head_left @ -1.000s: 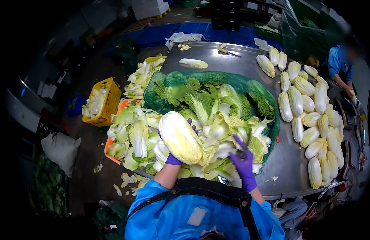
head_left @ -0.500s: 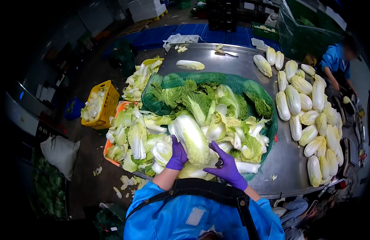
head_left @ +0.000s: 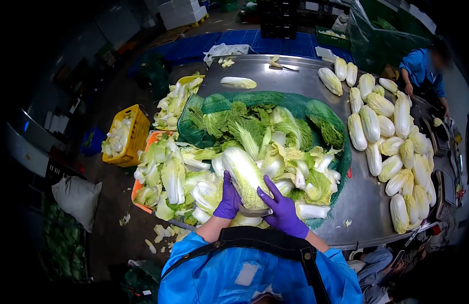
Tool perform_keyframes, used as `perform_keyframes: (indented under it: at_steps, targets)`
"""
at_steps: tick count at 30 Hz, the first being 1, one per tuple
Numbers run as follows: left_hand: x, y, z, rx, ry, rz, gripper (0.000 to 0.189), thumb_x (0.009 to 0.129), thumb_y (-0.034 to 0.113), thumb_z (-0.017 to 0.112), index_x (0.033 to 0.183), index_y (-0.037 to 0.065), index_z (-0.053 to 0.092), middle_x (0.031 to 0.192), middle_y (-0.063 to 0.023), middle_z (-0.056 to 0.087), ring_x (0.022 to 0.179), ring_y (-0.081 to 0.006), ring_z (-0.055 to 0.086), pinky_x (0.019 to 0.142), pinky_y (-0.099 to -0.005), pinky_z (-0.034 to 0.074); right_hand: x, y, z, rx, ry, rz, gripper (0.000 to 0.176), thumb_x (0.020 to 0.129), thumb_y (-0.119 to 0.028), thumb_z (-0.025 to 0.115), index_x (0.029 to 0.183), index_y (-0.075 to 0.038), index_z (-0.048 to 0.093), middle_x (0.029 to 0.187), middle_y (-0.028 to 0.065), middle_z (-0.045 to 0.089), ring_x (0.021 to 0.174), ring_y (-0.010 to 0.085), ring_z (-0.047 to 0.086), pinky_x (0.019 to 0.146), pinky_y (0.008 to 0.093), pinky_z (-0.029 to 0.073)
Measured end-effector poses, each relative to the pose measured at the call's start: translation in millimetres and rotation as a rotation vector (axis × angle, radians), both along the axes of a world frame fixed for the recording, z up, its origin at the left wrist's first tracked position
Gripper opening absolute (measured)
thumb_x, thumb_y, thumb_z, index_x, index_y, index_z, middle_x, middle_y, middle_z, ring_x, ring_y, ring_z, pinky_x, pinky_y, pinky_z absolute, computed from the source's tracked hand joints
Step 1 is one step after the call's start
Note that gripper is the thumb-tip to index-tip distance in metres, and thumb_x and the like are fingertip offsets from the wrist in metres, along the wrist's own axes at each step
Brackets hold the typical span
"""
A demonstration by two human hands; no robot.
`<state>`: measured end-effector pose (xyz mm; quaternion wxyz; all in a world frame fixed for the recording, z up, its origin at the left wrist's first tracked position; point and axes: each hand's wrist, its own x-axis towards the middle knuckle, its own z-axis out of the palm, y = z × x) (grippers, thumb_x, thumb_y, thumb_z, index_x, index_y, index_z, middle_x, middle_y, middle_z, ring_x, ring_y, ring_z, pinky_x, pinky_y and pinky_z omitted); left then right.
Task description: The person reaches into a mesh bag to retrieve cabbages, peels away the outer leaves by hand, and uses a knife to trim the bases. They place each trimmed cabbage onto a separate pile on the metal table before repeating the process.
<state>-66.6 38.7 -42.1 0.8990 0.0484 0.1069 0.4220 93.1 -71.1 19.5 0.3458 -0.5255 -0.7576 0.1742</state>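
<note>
Cabbage (head_left: 244,175), gripped by left hand (head_left: 227,200) and right hand (head_left: 282,210) fingers, sits amid loose leaves (head_left: 305,167).

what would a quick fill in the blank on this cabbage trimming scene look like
The left hand and right hand wear ____ gloves. Together they hold a cabbage over leaves heaped on a ____ net. The crate farthest left on the floor is ____.
Missing: purple; green; yellow.

Pale yellow-green napa cabbage (head_left: 243,175), whole, lying lengthwise atop loose leaves, base toward the person.
</note>
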Motion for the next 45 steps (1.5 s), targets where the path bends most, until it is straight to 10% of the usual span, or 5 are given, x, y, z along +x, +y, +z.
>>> perform_keyframes:
  at_steps: [12, 20, 23, 27, 45]
  targets:
    - [-8.3, -3.5, 9.5, 0.312, 0.342, 0.141, 0.085, 0.078, 0.060, 0.051, 0.138, 0.008, 0.022, 0.141, -0.0151, 0.027, 0.129, -0.0324, 0.027, 0.107, -0.0489, 0.020, -2.8, 2.6, -5.5, -0.294, 1.260, -0.046, 0.084, 0.065, -0.010, 0.076, 0.134, 0.001, 0.030, 0.136, 0.0109, 0.037, 0.123, 0.0205, 0.038, 0.102, 0.0337, 0.031]
    - [-11.4, -6.9, 8.0, 0.279, 0.450, 0.024, 0.077, 0.072, 0.021, 0.068, 0.134, 0.004, 0.026, 0.128, -0.0138, 0.042, 0.119, -0.0303, 0.041, 0.102, -0.0429, 0.032, 10.0, 8.2, -6.4, -0.159, 0.677, -0.254, 0.069, 0.066, -0.009, 0.074, 0.128, -0.003, 0.044, 0.126, 0.0109, 0.048, 0.118, 0.0183, 0.043, 0.098, 0.0304, 0.034]
    - [0.4, -14.0, 30.9, 0.509, 0.640, 0.001, 0.088, 0.062, 0.015, 0.076, 0.134, 0.004, 0.027, 0.126, -0.0116, 0.042, 0.118, -0.0261, 0.041, 0.100, -0.0373, 0.034, 7.7, 17.3, 6.6, -0.101, 0.521, -0.295, 0.061, 0.067, -0.015, 0.075, 0.123, -0.006, 0.051, 0.108, 0.0055, 0.059, 0.067, 0.0061, 0.047, 0.061, 0.0202, 0.042]
    - [12.9, -15.8, 46.7, 0.880, 0.858, 0.044, 0.104, 0.052, 0.021, 0.085, 0.135, 0.005, 0.024, 0.128, -0.0114, 0.039, 0.119, -0.0234, 0.039, 0.099, -0.0362, 0.033, 7.8, 25.9, 6.5, -0.085, 0.462, -0.334, 0.067, 0.063, -0.018, 0.077, 0.124, -0.007, 0.050, 0.095, 0.0020, 0.063, 0.052, 0.0031, 0.037, 0.047, 0.0174, 0.037]
    - [18.3, -23.0, 36.7, 0.925, 0.946, 0.029, 0.103, 0.051, 0.020, 0.087, 0.133, 0.010, 0.026, 0.128, -0.0118, 0.040, 0.118, -0.0236, 0.040, 0.098, -0.0365, 0.034, 5.0, 23.5, 4.1, -0.029, 0.259, -0.431, 0.054, 0.061, -0.011, 0.063, 0.113, 0.000, 0.053, 0.089, 0.0206, 0.063, 0.071, 0.0294, 0.064, 0.064, 0.0331, 0.052]
